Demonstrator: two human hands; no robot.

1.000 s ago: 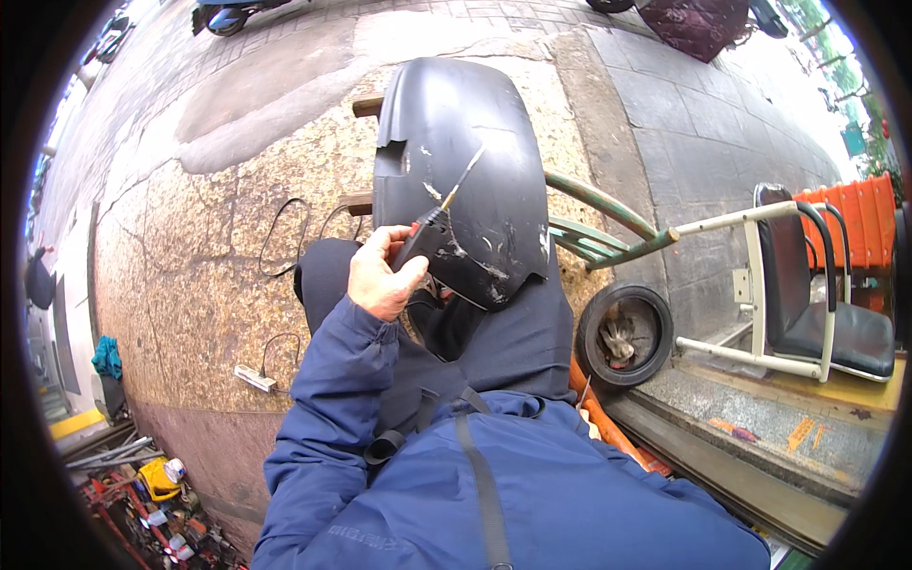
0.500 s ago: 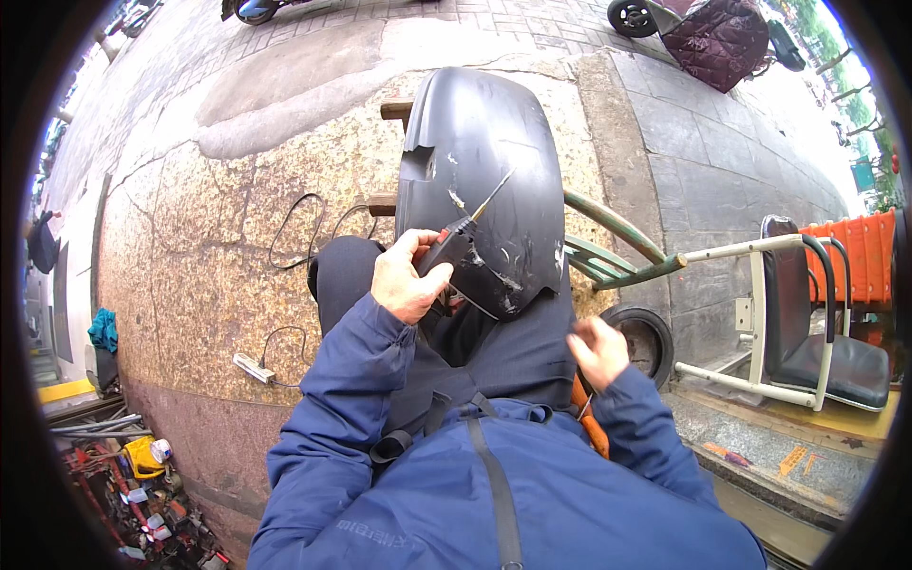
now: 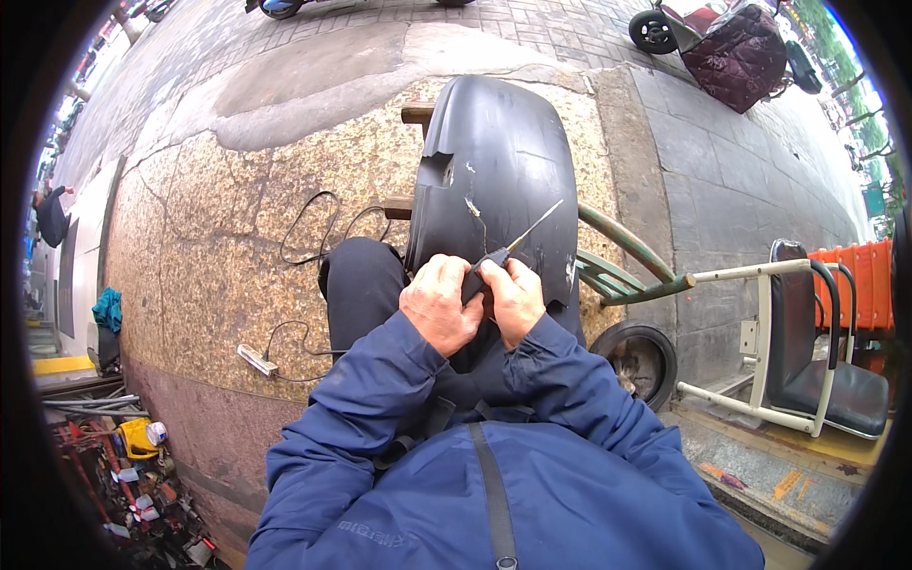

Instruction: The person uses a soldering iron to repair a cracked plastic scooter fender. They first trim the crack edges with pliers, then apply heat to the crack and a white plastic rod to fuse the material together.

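Note:
My left hand (image 3: 440, 302) and my right hand (image 3: 513, 297) are closed around a black hand tool (image 3: 489, 266), whose long thin metal tip points up to the right. The tool is over a large curved black plastic panel (image 3: 503, 142), which has scuffs, pale scrapes, a jagged line across its lower half and a notched left edge. My hands hide the panel's lower part. The panel rests near my knees on wooden bars (image 3: 396, 207) and beside a green-painted frame (image 3: 636, 256).
A cord with a power strip (image 3: 255, 359) lies at left, tools (image 3: 133, 484) at lower left. At right are a loose tire (image 3: 655, 361), a black-seated chair (image 3: 826, 385) and an orange item (image 3: 855, 285). Parked scooters (image 3: 731, 62) stand beyond; a person (image 3: 52, 214) is at far left.
My right hand has come up from the lower right to join my left on the tool. The panel appears lower and further right as the view has shifted.

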